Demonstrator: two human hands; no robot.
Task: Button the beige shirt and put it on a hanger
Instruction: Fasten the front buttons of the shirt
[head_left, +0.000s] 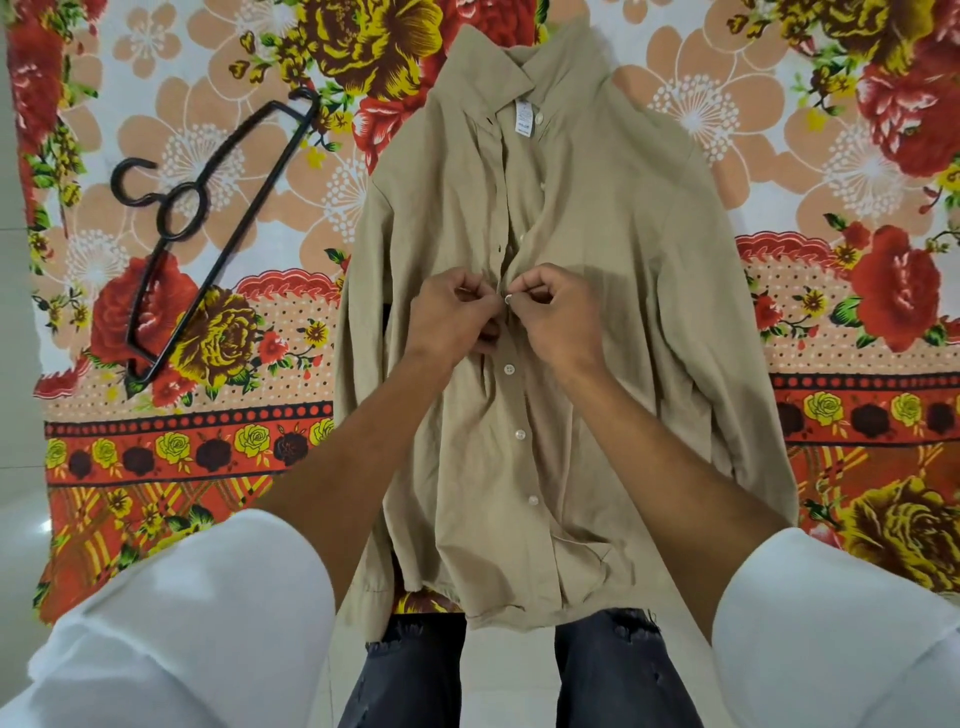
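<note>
The beige shirt (613, 291) lies flat on the bed, collar away from me, hem hanging over the near edge. Three white buttons below my hands are fastened; above them the front placket gapes open up to the collar and its white label. My left hand (457, 317) pinches the left placket edge at mid-chest. My right hand (556, 312) pinches the right placket edge, a white button (508, 298) showing at its fingertips. The black hanger (208, 218) lies on the sheet to the left of the shirt, hook pointing left.
A floral bedsheet (857, 182) in red, orange and white covers the bed. My white sleeves and dark jeans fill the bottom of the view. Pale floor shows at the lower left, beside the bed's edge.
</note>
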